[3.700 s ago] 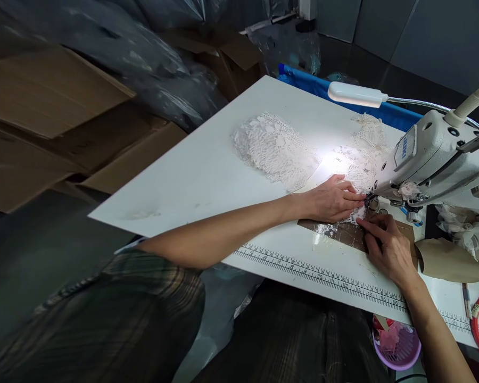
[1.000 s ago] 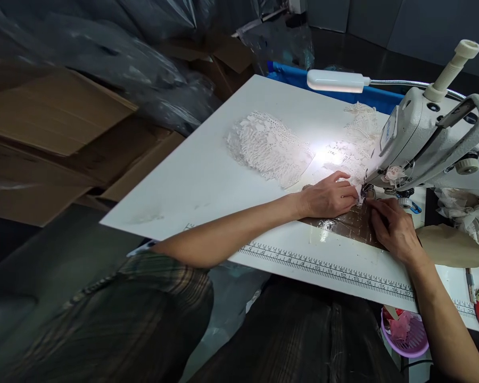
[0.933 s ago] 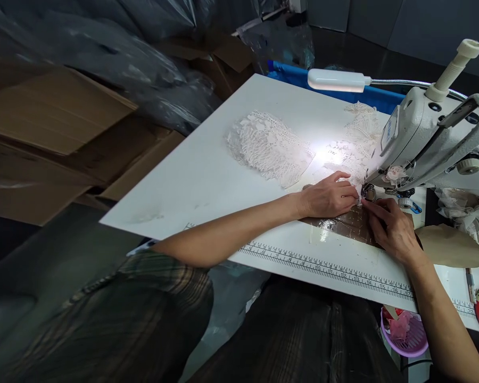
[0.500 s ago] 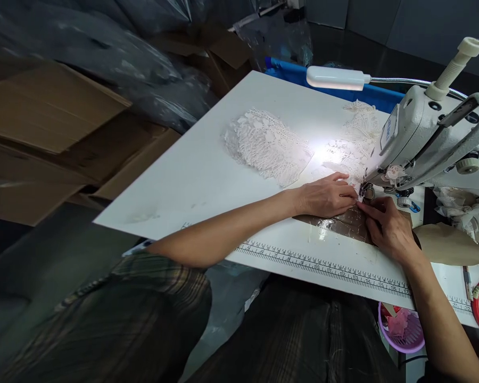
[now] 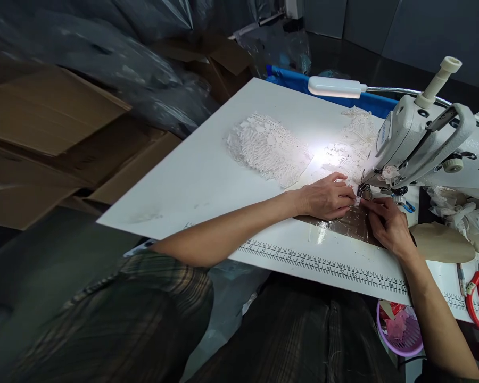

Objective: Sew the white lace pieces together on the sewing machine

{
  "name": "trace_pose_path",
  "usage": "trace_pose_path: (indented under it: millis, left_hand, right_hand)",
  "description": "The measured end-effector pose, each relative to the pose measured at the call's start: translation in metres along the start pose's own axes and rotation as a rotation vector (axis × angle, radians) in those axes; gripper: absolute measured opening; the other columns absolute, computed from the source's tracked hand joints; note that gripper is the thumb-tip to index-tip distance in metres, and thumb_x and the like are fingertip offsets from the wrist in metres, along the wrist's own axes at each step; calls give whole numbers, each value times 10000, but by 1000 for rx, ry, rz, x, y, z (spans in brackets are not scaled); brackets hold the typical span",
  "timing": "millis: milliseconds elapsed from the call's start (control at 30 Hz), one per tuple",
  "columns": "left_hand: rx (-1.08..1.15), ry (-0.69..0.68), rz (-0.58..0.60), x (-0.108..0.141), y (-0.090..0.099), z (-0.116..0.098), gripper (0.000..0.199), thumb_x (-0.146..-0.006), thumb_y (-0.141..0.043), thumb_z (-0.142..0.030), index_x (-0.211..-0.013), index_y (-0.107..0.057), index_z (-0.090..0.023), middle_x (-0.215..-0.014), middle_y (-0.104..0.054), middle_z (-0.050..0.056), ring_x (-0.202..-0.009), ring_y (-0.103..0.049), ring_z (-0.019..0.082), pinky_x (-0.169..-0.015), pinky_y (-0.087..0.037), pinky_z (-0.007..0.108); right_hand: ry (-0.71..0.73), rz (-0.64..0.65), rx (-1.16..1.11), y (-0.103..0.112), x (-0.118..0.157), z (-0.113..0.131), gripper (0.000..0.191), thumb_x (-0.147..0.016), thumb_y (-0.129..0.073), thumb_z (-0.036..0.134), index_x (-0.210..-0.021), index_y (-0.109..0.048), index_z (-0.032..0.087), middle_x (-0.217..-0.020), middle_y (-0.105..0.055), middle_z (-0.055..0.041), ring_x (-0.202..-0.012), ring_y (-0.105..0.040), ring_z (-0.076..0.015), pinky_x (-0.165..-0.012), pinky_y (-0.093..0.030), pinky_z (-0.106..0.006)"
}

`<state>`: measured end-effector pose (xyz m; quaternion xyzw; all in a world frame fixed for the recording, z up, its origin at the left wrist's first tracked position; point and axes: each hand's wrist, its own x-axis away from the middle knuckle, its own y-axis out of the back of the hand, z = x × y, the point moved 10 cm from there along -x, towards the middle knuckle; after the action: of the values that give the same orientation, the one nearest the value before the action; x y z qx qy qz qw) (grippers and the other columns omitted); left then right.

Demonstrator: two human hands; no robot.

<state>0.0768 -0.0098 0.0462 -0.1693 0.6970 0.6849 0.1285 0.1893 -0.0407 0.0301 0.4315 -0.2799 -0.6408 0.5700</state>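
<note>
Lace (image 5: 353, 189) lies under our sewing machine (image 5: 419, 143) needle on the white table (image 5: 207, 170); our left hand (image 5: 327, 197) presses it flat, our right hand (image 5: 389, 226) pinches its edge.

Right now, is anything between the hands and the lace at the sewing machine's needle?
Nothing visible. The left hand and right hand both already rest on the lace piece, fingertips meeting just before the presser foot of the sewing machine.
</note>
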Motion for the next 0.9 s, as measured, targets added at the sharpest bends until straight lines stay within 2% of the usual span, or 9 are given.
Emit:
trace_pose_path:
  millis: [133, 333, 500, 700, 900]
  left_hand:
    - [-14, -16, -5, 1, -1, -2, 252, -970, -471, -182, -958, -723, -182, -1082, -742, 79, -932, -685, 167, -1084, -414, 458]
    - [-9, -24, -81, 4, 3, -2, 237, -948, -487, -162, -1015, -712, -137, -1104, -731, 117, -971, -684, 178, -1014, -476, 397]
    - [21, -7, -51, 4, 1, -1, 242, -954, -480, -174, -994, -719, -170, -1105, -738, 89, -955, -687, 175, -1074, -428, 436]
    - [50, 30, -12, 3, 1, 3, 243, -948, -479, -183, -981, -719, -206, -1106, -738, 62, -962, -679, 181, -1135, -339, 493]
    - [13, 33, 35, 3, -1, 5, 258, -955, -463, -238, -1028, -707, -195, -1104, -724, 75, -933, -664, 208, -1133, -310, 556]
  right_hand:
    - [88, 63, 190, -6, 1, 11, 360, -906, -489, 283, -1137, -765, 306, -1151, -651, -90, -869, -650, -206, -715, -545, -337]
    - [128, 69, 268, -7, 2, 15, 375, -912, -499, 248, -1194, -739, 310, -1162, -636, -79, -896, -635, -194, -750, -562, -324]
    - [134, 91, 291, -7, 2, 22, 399, -919, -487, 245, -1236, -714, 326, -1171, -627, -88, -888, -643, -206, -703, -558, -324]
    - [123, 121, 354, -8, 2, 28, 420, -911, -471, 232, -1262, -694, 293, -1153, -633, -108, -817, -629, -201, -647, -549, -316]
    - [77, 202, 456, -15, 0, 31, 458, -904, -456, 211, -1319, -642, 267, -1171, -628, -131, -738, -609, -187, -547, -493, -280]
